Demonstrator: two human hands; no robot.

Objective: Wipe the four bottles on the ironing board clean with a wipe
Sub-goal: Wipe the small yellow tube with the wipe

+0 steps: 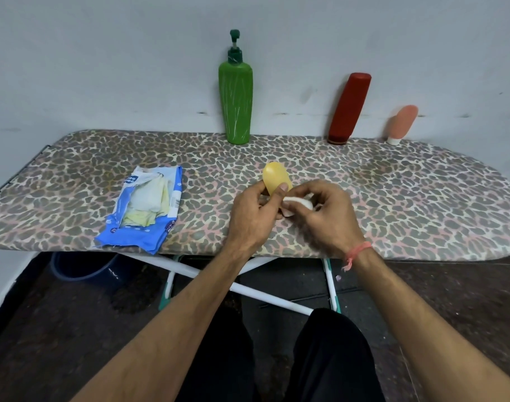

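Observation:
My left hand (253, 211) grips a small yellow bottle (275, 177) above the middle of the leopard-print ironing board (393, 195), thumb across its front. My right hand (326, 216) pinches a white wipe (298, 202) against the bottle's lower end. A tall green pump bottle (235, 103) stands upright at the board's far edge. To its right a red bottle (349, 108) and a small peach-pink bottle (402, 123) stand cap-down, leaning on the wall.
An opened blue wipe packet (145, 210) lies on the board left of my hands. The grey wall (103, 68) runs right behind the board. Below are the board's white legs (248, 288), a blue bucket (82, 271) and my dark trousers.

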